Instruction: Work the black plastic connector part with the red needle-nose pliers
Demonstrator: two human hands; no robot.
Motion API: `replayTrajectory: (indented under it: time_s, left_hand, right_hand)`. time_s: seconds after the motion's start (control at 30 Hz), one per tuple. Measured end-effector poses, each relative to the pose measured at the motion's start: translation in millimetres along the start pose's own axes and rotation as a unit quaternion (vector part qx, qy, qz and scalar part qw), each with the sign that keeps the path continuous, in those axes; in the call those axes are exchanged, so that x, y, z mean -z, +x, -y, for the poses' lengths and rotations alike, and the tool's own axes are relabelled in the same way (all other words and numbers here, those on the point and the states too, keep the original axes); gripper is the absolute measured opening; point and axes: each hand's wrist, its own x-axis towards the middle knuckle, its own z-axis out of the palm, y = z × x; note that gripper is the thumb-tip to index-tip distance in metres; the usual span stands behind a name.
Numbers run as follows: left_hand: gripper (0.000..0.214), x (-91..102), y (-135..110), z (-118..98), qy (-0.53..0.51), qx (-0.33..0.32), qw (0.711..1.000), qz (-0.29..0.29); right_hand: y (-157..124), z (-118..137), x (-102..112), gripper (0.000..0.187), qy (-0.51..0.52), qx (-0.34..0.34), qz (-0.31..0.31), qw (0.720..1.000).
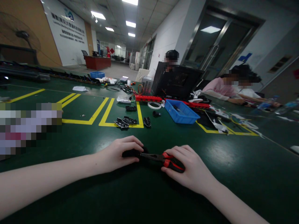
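My left hand (126, 152) is closed around a small black part (132, 153), low over the green tabletop. Most of that part is hidden by my fingers. In my right hand (187, 163) is a pair of needle-nose pliers (174, 165) with red and black handles. Its narrow jaws (149, 156) point left and reach the black part at my left fingertips; whether they grip it I cannot tell. Beyond my hands lie several black plastic pieces (121, 123) by the yellow tape, another black piece (147, 122), and a short black cylinder (156, 114).
A blue bin (184, 116) stands beyond my right hand, with a white tape roll (154, 105) beside it. Red strips (148, 98), cables (121, 88) and a black monitor (179, 81) are farther back. Co-workers (221, 88) sit at the right; a blurred-out shape (30, 124) is at left.
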Motion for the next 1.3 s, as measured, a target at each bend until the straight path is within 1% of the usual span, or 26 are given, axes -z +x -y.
replayTrajectory:
  time_s: [0.1, 0.27, 0.33, 0.53, 0.67, 0.77, 1.0, 1.3]
  left_hand:
    - [0.037, -0.5, -0.1, 0.9, 0.004, -0.009, 1.000, 0.011]
    - [0.039, -2.8, -1.0, 2.7, 0.012, -0.009, 0.999, 0.048]
    - [0.040, -3.8, -1.0, 2.6, 0.013, -0.002, 0.999, 0.052]
    - [0.033, -3.6, 1.3, -1.8, -0.002, 0.022, 0.999, 0.034]
    - [0.019, -1.0, 2.5, -3.6, -0.018, 0.049, 0.998, 0.018]
    - [0.013, 0.7, 3.6, -4.1, -0.029, 0.067, 0.997, 0.018]
    - [0.012, 2.6, 4.6, -2.7, -0.067, 0.072, 0.995, 0.013]
    - [0.011, 2.6, 3.6, -4.4, -0.070, 0.074, 0.995, -0.006]
  right_hand:
    - [0.6, 1.8, 0.0, 0.028, 0.002, -0.003, 0.010, 1.000]
    - [3.1, 3.5, -0.4, 0.027, -0.003, -0.010, 0.021, 1.000]
    - [3.4, 3.3, -0.6, 0.027, -0.005, -0.012, 0.025, 1.000]
    - [2.3, 0.1, -1.5, 0.028, 0.000, -0.014, 0.029, 0.999]
    - [2.8, -2.1, -2.4, 0.027, 0.013, -0.022, 0.026, 0.999]
    - [2.9, -2.5, -2.2, 0.027, 0.022, -0.028, 0.025, 0.999]
    - [1.3, 0.0, 0.5, 0.026, 0.026, -0.025, 0.017, 0.999]
    - [1.7, -2.8, 1.4, 0.026, 0.012, -0.017, 0.005, 1.000]
